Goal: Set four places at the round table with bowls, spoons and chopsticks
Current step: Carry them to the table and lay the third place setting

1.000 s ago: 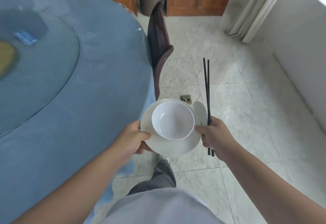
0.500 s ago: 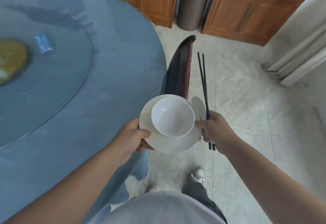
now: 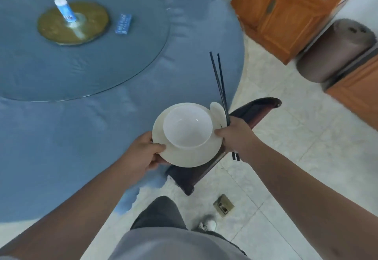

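A white bowl (image 3: 187, 129) sits on a white plate (image 3: 190, 157) that I carry in both hands, just past the right edge of the round table (image 3: 81, 128) with its blue cloth. My left hand (image 3: 144, 152) grips the plate's left rim. My right hand (image 3: 235, 136) grips the right rim and also holds a pair of black chopsticks (image 3: 219, 81) pointing up and a white spoon (image 3: 217, 112), whose bowl end shows above the plate.
A dark wooden chair (image 3: 253, 114) stands right under the plate, pushed against the table. A glass turntable (image 3: 92, 59) carries a gold disc, a blue-white tube (image 3: 65, 12) and a small blue packet (image 3: 123, 23). Orange cabinets (image 3: 280, 14) and a grey bin (image 3: 335, 50) stand at the right.
I have walked on around the table and turned towards it; the chair now lies under the plate and the turntable's middle has come into view. Both hands keep the same hold.
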`<state>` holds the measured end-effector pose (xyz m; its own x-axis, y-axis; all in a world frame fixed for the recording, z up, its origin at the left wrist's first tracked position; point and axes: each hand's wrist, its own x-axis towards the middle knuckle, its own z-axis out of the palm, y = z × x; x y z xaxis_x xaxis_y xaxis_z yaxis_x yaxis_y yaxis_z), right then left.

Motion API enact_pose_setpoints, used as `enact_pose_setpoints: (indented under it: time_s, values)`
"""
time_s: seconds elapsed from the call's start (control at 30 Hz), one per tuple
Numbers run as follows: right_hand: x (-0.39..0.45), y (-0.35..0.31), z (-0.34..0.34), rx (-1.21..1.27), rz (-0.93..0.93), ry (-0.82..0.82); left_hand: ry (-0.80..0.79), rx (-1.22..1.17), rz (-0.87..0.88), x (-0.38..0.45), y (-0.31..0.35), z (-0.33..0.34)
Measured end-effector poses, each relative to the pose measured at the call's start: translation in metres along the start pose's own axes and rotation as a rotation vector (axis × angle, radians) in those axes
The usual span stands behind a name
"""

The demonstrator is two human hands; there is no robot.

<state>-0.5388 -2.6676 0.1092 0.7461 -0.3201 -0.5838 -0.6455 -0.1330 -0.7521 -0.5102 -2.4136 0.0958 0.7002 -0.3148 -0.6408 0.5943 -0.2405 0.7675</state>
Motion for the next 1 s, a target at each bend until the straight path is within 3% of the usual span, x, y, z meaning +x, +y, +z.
enact_pose_setpoints:
  time_s: [0.17,0.4,0.83,1.0]
  values:
    - [0.058,-0.026,-0.006,-0.169,-0.065,-0.146,0.136,-0.13,-0.009,0.017,0.007,0.017]
    - [0.124,-0.047,0.006,-0.4,-0.167,-0.169,0.292,-0.221,-0.072,0.063,0.015,0.019]
    - [0.289,-0.065,0.045,-0.576,-0.278,-0.5,0.598,-0.368,-0.27,0.168,0.011,0.026]
    - [0.356,-0.061,0.061,-0.599,-0.354,-0.607,0.757,-0.326,-0.231,0.218,-0.007,0.024]
